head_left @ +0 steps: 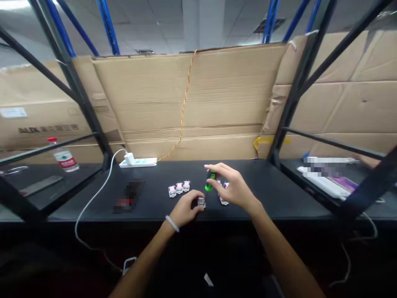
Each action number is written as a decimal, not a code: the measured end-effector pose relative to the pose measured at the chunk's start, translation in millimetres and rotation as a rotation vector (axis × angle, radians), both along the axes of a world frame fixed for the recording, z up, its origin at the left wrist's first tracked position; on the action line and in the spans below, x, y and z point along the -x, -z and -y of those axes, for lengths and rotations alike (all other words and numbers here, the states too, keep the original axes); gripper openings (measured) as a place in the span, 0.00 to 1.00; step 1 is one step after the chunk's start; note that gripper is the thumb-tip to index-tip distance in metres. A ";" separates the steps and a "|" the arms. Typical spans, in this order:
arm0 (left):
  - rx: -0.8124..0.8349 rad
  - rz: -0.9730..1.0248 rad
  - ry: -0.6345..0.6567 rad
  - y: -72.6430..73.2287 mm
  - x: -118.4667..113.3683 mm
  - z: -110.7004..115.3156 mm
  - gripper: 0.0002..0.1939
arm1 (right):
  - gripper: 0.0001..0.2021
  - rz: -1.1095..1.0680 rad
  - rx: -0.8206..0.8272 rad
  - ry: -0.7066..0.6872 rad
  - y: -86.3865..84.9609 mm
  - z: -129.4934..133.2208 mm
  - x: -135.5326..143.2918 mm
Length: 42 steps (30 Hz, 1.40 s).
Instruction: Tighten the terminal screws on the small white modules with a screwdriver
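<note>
My left hand (185, 208), with a pale bracelet at its wrist, grips a small white block-shaped part (201, 202) against the black tabletop. Above it, my right hand (231, 184) holds a green and black screwdriver (211, 180) upright between thumb and fingers. Its shaft points down at the part; whether the tip touches cannot be made out. Left of my hands stand three similar white and purple parts (179, 188) in a slanting row. More such parts (223, 201) lie partly hidden behind my right hand.
A white power strip (145, 162) with a plugged-in charger and cable sits at the back left. A blurred dark red item (127, 198) lies left on the table (263, 190). Dark metal posts (290, 103) flank it, with cardboard behind. A water bottle (65, 159) stands beyond the left post.
</note>
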<state>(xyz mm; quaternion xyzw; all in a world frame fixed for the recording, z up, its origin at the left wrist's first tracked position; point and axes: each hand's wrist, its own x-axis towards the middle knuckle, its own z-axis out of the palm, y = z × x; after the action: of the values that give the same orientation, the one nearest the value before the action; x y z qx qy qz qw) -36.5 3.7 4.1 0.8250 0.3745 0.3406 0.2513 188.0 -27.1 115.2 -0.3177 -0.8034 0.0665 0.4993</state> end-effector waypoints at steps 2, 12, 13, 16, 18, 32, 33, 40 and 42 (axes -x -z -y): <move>-0.036 -0.094 -0.021 -4.3 -1.1 -2.7 0.17 | 0.18 -0.071 -0.009 0.037 0.5 5.0 -9.3; -0.048 -0.530 -0.146 -37.6 -6.3 -54.9 0.31 | 0.18 -0.252 -0.026 0.236 22.6 33.4 -76.8; -0.043 -0.536 -0.164 -38.3 -4.0 -57.2 0.31 | 0.18 -0.256 -0.026 0.255 23.8 35.4 -83.1; -0.091 -0.486 -0.240 -39.1 -1.4 -52.2 0.29 | 0.18 -0.324 -0.058 0.307 23.8 40.4 -103.4; -0.137 -0.407 -0.206 -39.1 -7.9 -41.3 0.26 | 0.19 -0.430 -0.091 0.317 21.6 43.0 -116.3; -0.132 -0.330 0.101 -20.0 -77.2 -13.2 0.11 | 0.21 -0.543 -0.105 0.311 19.6 46.9 -135.6; -0.128 -0.331 0.092 -20.5 -71.1 -12.0 0.10 | 0.21 -0.544 -0.107 0.310 19.6 47.3 -136.4; -0.084 -0.350 0.065 -28.9 -24.0 -5.0 0.04 | 0.20 -0.523 -0.121 0.319 19.8 46.7 -139.1; -0.070 -0.352 0.043 -31.3 -15.2 -4.9 0.05 | 0.20 -0.518 -0.108 0.316 20.0 46.5 -138.1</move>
<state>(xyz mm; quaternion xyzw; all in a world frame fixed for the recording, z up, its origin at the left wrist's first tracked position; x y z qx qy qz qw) -21.3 8.6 35.3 0.8879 0.3829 0.1981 0.1603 326.1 -73.6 95.2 -0.3844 -0.5923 0.0239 0.7077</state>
